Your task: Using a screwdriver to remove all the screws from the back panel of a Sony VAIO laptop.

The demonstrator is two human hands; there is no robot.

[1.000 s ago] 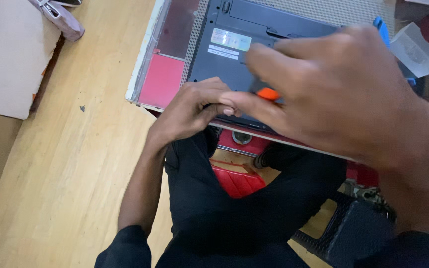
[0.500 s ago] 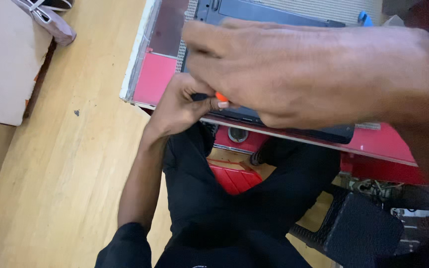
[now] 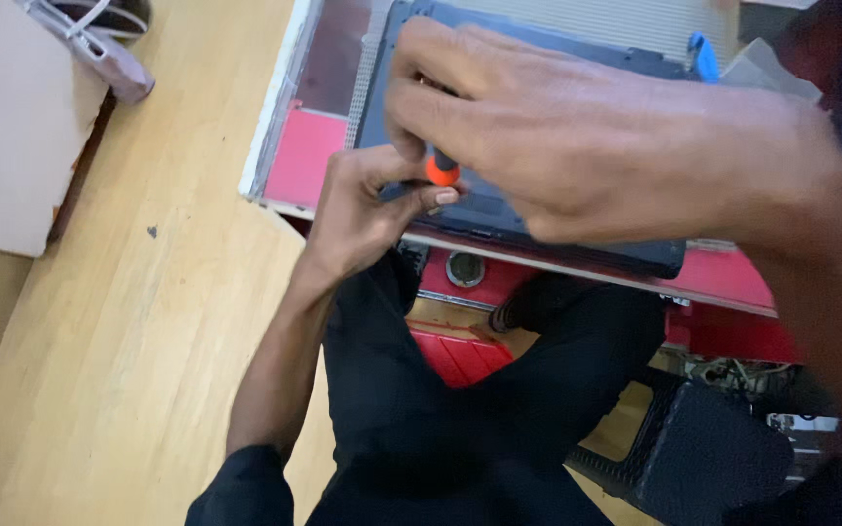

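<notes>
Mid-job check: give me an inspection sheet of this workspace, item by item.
Surface: red work mat at the edge of a pale wooden floor.
Job's things: dark laptop lying underside up on the mat; screwdriver with orange collar standing on it.
Clutter: blue tool and a crumpled clear wrapper at the far edge; red tray under the mat's edge.
Grippers: left hand pinches the screwdriver near its tip; right hand grips its top from above.
Cables: tangle of wires and parts at lower right, blurred.
Surroundings: cardboard box and a sandal on the floor; black mesh object by the knee.
</notes>
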